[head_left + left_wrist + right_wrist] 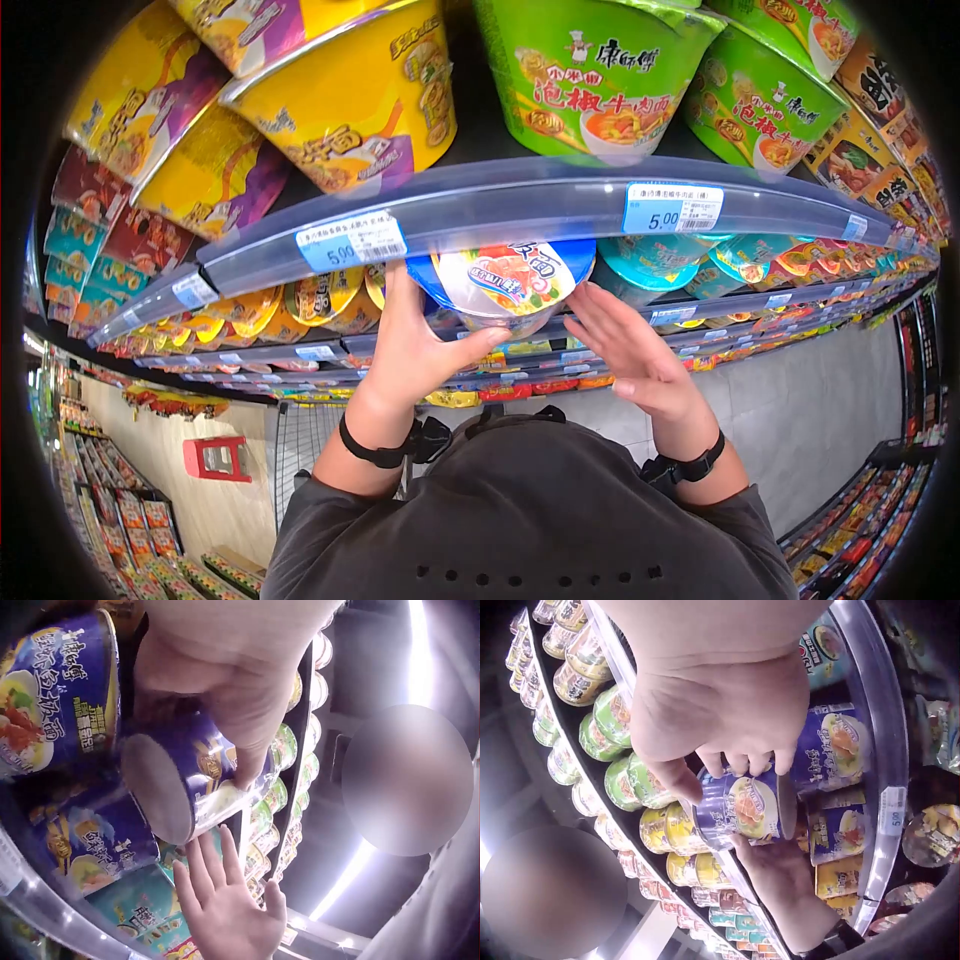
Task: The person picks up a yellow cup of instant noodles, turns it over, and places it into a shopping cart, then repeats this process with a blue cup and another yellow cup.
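A blue instant-noodle cup [515,280] with a picture of prawns and noodles is at the front of a shelf, below the price rail. My left hand [420,345] grips it, thumb on the near side and fingers at its left side. The left wrist view shows the same hand [217,667] over the cup [210,769], whose pale round end faces out. My right hand [635,350] is at the cup's right side with straight fingers, fingertips right at its edge. In the right wrist view, the right hand [724,712] hangs over the cup [742,806].
More blue noodle cups [838,750] stand close behind, with teal cups [655,262] to the right. Yellow tubs [355,95] and green tubs [600,85] fill the shelf above. A price rail [500,200] curves across just over the hands. A red-framed stand [218,458] is on the floor.
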Motion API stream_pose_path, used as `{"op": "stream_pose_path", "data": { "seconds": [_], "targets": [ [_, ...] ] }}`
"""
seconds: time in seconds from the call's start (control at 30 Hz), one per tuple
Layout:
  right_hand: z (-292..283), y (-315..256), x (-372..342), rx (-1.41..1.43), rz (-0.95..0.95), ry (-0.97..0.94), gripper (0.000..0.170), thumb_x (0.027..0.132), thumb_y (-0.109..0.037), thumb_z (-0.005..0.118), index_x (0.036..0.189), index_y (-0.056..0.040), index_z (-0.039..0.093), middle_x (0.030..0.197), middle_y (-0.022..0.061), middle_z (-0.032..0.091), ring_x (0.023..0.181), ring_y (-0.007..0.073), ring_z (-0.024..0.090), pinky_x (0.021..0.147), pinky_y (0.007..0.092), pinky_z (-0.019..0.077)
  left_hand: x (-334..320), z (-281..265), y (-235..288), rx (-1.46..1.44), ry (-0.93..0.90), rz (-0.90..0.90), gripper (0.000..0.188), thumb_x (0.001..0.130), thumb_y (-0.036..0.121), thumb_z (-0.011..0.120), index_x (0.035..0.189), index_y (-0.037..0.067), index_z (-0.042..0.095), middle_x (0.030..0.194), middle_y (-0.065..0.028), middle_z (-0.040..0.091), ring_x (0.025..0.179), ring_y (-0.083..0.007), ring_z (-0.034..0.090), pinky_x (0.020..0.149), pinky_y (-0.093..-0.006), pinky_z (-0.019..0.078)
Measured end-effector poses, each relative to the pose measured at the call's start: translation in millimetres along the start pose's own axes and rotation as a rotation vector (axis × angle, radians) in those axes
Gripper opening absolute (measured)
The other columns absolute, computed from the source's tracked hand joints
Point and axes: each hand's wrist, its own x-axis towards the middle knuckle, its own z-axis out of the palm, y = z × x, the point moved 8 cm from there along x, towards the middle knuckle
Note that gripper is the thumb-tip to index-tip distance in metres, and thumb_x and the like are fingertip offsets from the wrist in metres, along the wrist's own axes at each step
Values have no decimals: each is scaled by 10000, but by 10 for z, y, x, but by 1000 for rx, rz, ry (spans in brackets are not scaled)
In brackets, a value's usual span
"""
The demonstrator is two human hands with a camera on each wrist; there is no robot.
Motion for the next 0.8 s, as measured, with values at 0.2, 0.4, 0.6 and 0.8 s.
{"op": "stream_pose_path", "data": {
  "seconds": [0.2, 0.4, 0.6, 0.8],
  "targets": [
    [-123, -29, 46, -13, -25, 87, 1011, 839, -194, 713, 1644, 13, 137, 1720, 238, 118, 1609, 367, 92, 1281, 532, 95, 283, 96, -87, 119, -133, -129, 815, 709, 220, 947, 1359, -31, 524, 1255, -184, 649, 1165, -278, 633, 1044, -398, 474],
    [-213, -17, 41, -3, -18, 139, 1006, 839, -190, 710, 1643, 16, 142, 1719, 242, 115, 1608, 369, 99, 1283, 529, 95, 389, 166, -59, 186, -133, -59, 627, 721, 195, 945, 1234, -7, 646, 1162, -150, 715, 1072, -275, 680, 966, -400, 515],
    [-293, 1, 64, 9, -49, 122, 962, 874, -161, 686, 1634, 47, 134, 1718, 231, 127, 1608, 339, 116, 1287, 495, 108, 457, 254, 104, 323, -184, -4, 461, 795, 203, 892, 1170, 7, 708, 1106, -137, 738, 1021, -292, 690, 931, -398, 519],
    [-250, -82, 27, -3, -56, 111, 961, 879, -167, 680, 1641, 34, 129, 1720, 232, 119, 1606, 349, 122, 1284, 492, 118, 488, 341, 179, 387, -190, 49, 423, 837, 226, 863, 1165, 7, 710, 1103, -150, 735, 998, -313, 680, 918, -410, 513]
  ]
}}
